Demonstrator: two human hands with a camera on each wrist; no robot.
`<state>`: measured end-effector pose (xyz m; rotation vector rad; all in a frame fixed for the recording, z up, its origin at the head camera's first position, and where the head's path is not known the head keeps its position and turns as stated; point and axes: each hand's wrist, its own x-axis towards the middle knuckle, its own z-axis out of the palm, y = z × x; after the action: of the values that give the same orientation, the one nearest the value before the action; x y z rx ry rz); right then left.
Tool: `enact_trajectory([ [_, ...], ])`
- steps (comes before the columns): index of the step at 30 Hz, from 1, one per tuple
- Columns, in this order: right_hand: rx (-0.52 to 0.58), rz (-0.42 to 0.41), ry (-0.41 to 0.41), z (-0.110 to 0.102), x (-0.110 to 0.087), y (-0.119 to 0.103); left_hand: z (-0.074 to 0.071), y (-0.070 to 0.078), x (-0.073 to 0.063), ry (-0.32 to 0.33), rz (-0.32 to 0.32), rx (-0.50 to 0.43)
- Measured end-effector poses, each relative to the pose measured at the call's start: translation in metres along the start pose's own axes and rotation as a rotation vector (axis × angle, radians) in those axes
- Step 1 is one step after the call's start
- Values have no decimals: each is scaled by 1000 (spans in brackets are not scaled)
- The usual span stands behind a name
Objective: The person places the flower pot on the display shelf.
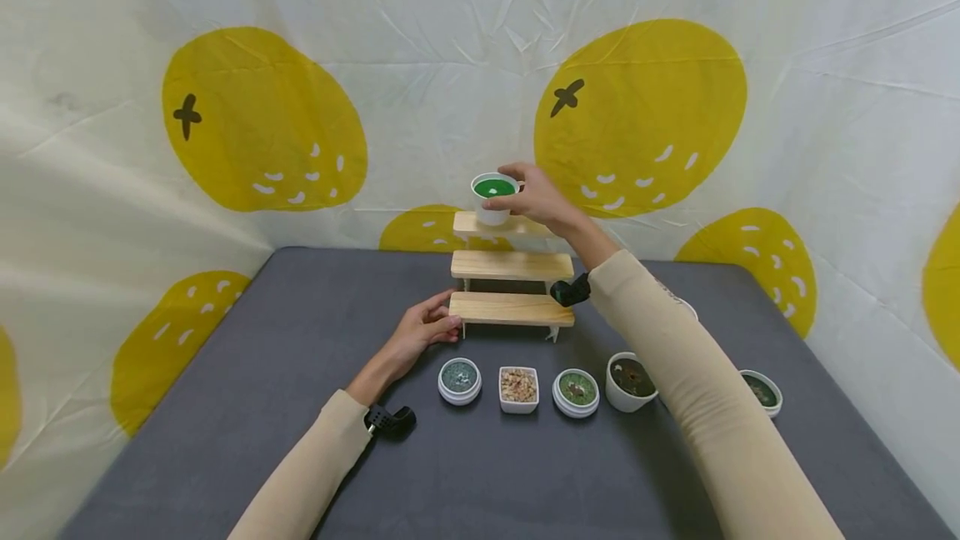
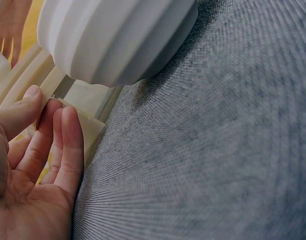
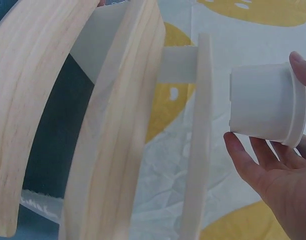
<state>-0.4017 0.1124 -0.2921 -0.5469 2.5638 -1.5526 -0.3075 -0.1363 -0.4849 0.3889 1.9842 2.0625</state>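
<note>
Starting low in the frame: dark grey cloth (image 1: 480, 482) underneath, and along it, lower centre, a squat round white pot with grey-blue filling (image 1: 459, 380), a square white dish of tan chips (image 1: 518, 388), a squat round white pot with green filling (image 1: 576, 392), then a taller white cup with dark filling (image 1: 632, 382). Lower right, past my beige sleeve (image 1: 697, 382), sits a white pot with dark green filling (image 1: 761, 390).

Up to the middle now: my left hand (image 1: 422, 330) is pinching the left end of the bottom step of a three-tiered pale wooden stand with white supports (image 1: 512, 265).

Higher, upper centre, here's the main action: my right hand (image 1: 540, 197) holds a smooth white tapered cup with bright green filling (image 3: 262, 102). I'd call it light and stiff, slightly slippery on that smooth wall, so the sides just beneath the rim look the place to hold. That's where I am: thumb one side, fingertips the other, spread only cup-wide. It lies at my fingertips, left of the palm, just above the top step, its base apart from the wood.

Behind everything hangs a white sheet with yellow fruit shapes (image 1: 450, 107).
</note>
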Motion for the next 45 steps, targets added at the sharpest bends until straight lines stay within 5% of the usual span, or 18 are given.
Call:
enact_trajectory([
  [45, 20, 22, -8, 15, 9, 9, -4, 0, -1, -10, 5, -15],
])
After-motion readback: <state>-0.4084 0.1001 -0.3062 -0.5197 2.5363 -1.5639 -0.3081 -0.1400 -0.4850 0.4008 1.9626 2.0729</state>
